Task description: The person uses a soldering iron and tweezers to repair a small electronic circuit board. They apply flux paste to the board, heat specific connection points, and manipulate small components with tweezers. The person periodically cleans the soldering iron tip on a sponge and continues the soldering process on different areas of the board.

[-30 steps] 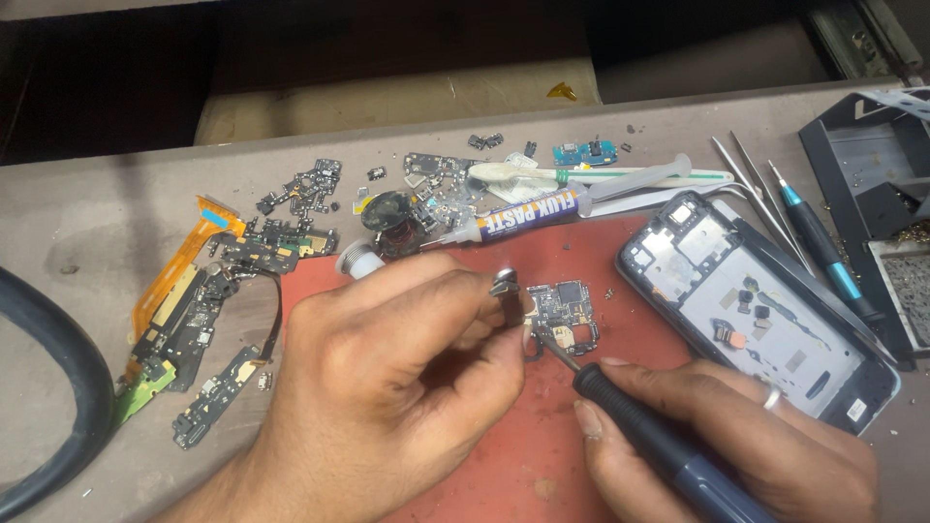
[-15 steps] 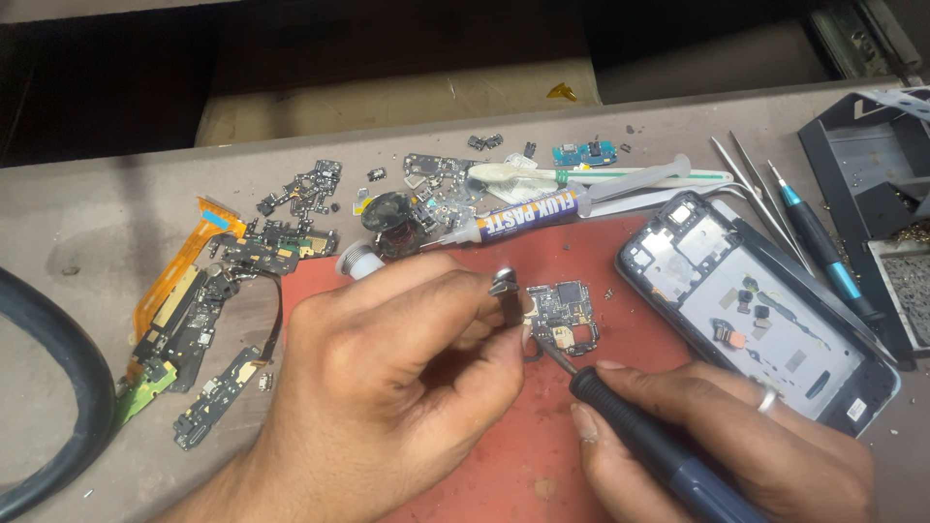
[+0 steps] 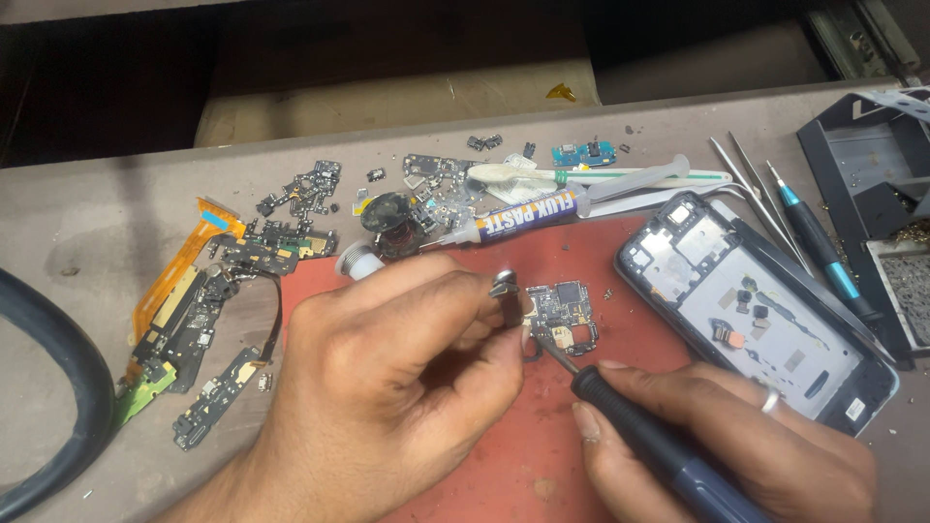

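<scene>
A small dark circuit board (image 3: 565,315) lies on a red work mat (image 3: 542,242). My left hand (image 3: 387,387) is closed on a small metal tool (image 3: 507,293) whose tip rests against the board's left edge. My right hand (image 3: 736,441) grips a dark-handled soldering iron (image 3: 639,441); its thin tip touches the board's lower edge. A ring sits on one finger of my right hand.
An opened phone frame (image 3: 756,310) lies right of the board. Behind it lie a flux paste syringe (image 3: 528,218), a toothbrush (image 3: 591,176), tweezers (image 3: 751,189) and a blue-tipped screwdriver (image 3: 819,247). Scrap boards and flex cables (image 3: 208,320) lie left. A black cable (image 3: 58,387) curves at far left.
Both hands keep their grip and stay at the board. The soldering iron's tip has shifted only slightly along the board's lower edge.
</scene>
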